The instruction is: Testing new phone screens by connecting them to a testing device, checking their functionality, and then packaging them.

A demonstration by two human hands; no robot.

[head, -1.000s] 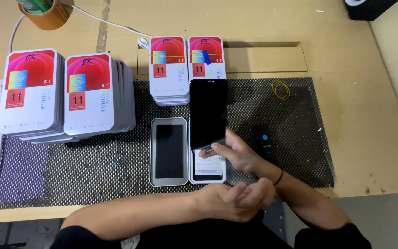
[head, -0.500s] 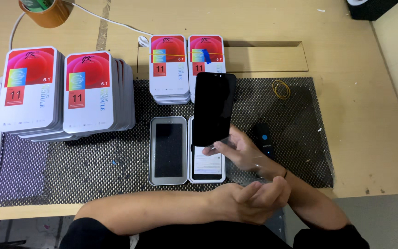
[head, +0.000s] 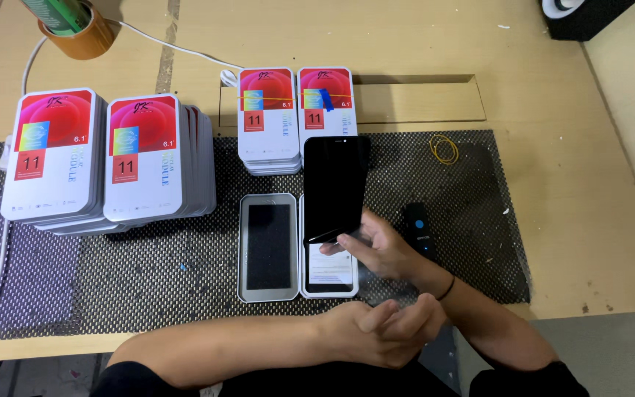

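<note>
1. The left hand lies at the near edge of the table, fingers loosely curled and holding nothing, just below the right wrist.
2. The right hand has its grip closed on the lower end of a black phone screen, thumb and fingers pinching it so the panel tilts up and away over the mat.
3. Beneath that hand an open tray with a white printed card inside lies on the mat; touching it on the left is a second grey tray with a dark insert.
4. Just right of the right hand lies a small black device with a blue dot.
5. Farther back, two stacks of red-and-white boxes stand behind the screen; two taller stacks stand toward the left edge.
6. A yellow rubber band lies at the mat's far right.
7. A roll of brown tape sits at the far left corner.
</note>
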